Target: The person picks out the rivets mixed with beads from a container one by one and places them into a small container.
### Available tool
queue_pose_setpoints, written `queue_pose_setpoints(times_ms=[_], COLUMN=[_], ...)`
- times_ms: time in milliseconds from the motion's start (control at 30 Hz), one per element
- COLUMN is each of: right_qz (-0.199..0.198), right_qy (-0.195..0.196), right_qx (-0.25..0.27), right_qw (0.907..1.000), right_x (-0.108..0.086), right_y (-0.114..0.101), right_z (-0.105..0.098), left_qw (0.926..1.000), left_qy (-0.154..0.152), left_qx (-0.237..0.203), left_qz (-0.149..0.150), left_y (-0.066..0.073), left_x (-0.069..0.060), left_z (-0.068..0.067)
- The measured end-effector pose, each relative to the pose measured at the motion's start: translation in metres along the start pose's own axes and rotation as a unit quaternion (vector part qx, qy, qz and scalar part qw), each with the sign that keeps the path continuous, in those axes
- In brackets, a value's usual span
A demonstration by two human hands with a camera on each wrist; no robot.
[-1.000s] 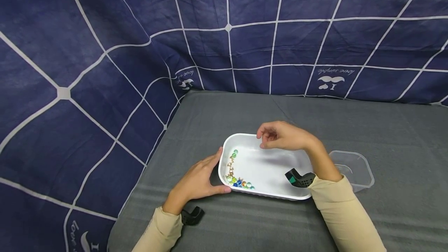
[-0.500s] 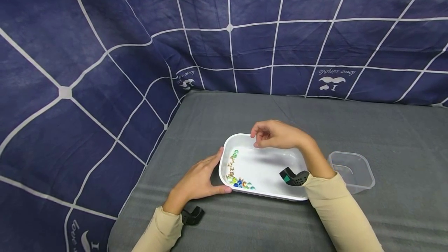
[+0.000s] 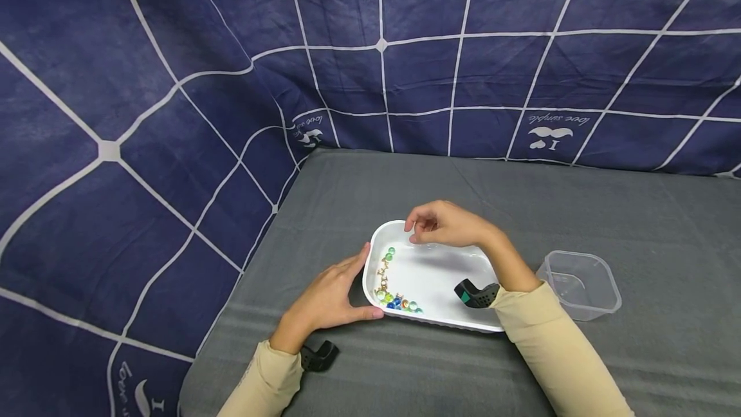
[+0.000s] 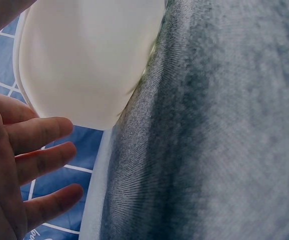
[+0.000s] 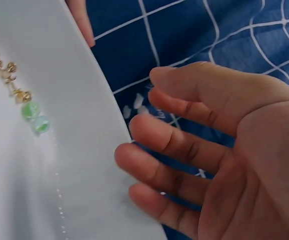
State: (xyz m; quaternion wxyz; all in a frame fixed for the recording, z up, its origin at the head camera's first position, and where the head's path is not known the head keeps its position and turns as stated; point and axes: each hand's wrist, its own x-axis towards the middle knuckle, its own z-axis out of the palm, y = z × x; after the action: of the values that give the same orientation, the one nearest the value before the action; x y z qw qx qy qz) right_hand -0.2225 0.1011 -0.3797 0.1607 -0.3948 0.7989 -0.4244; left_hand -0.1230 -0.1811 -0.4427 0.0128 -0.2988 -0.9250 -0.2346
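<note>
Blue cloth (image 3: 503,69) reads "love simple" upside down, plus "I", heart sign (image 3: 538,144), moustache sign (image 3: 550,131); partial repeats at left.

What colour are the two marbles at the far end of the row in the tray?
Green; the two marbles show best in the right wrist view.

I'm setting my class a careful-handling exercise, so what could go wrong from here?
The marbles are round and the left hand touches their end of the tray; a jolt there might send them rolling.

The small gold pieces lie close to the marbles, so reaching for one could disturb others.

The right sleeve looks close to the clear box in the head view, so the arm might knock it.
</note>
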Motion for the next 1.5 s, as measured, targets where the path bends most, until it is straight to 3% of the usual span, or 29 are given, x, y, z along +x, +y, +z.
queue_pose_setpoints(times_ms=[267, 767, 1067, 1300, 1500], right_qz=[0.002, -0.021, -0.042, -0.017, 0.007], right_qy=[-0.016, -0.084, -0.088, -0.113, -0.157], right_qx=[0.036, 0.026, 0.057, 0.076, 0.09], right_qw=[0.9992, 0.9959, 0.9936, 0.9905, 0.9834], right_x=[0.006, 0.019, 0.025, 0.026, 0.025], right_y=[0.004, 0.018, 0.023, 0.027, 0.029], right_z=[0.009, 0.029, 0.04, 0.047, 0.05], left_qw=[1.0, 0.9999, 0.9999, 0.9999, 0.9999], left_qy=[-0.004, 0.0, 0.012, 0.008, 0.007], left_qx=[0.002, -0.004, -0.003, -0.008, -0.009], left_qz=[-0.006, -0.009, 0.005, 0.006, 0.008], left_y=[0.001, 0.0, -0.002, -0.001, 0.0], left_x=[0.0, -0.002, -0.002, -0.002, 0.0], left_z=[-0.002, 0.0, 0.001, 0.001, 0.001])
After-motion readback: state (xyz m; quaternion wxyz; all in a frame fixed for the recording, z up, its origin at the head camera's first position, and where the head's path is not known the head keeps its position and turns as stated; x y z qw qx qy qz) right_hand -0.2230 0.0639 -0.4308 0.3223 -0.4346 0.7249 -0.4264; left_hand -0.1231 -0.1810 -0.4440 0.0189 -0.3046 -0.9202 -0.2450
